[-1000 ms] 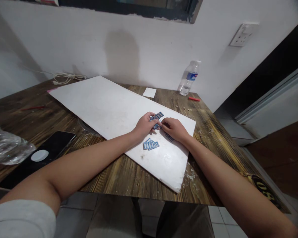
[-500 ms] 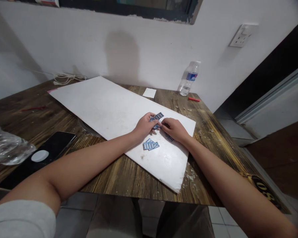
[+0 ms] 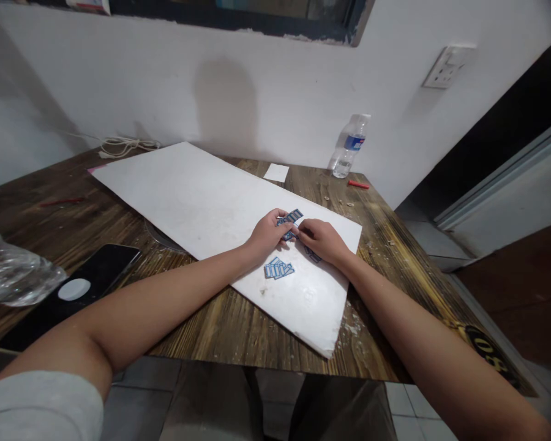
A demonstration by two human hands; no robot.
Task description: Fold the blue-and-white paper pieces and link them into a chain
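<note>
My left hand (image 3: 270, 233) is closed on a flat blue-edged strip (image 3: 295, 215) with a row of small rectangles, its thumb pressed on top. My right hand (image 3: 320, 237) meets it from the right, fingers pinched together at the strip's near end; what lies between those fingertips is too small to make out. Partly under my right hand, more blue-edged pieces (image 3: 314, 257) lie on the white board (image 3: 174, 196). Nearer to me on the same board is a small overlapping pile of pale, blue-edged pieces (image 3: 278, 268).
On the wooden table (image 3: 202, 324) stands a plastic bottle (image 3: 349, 150) by the wall, near a red stick-like object (image 3: 359, 184) and a white paper square (image 3: 276, 172). To the left lie a phone (image 3: 112, 260), a round white disc (image 3: 74, 289), another bottle (image 3: 16, 269) and a coiled cable (image 3: 123, 146).
</note>
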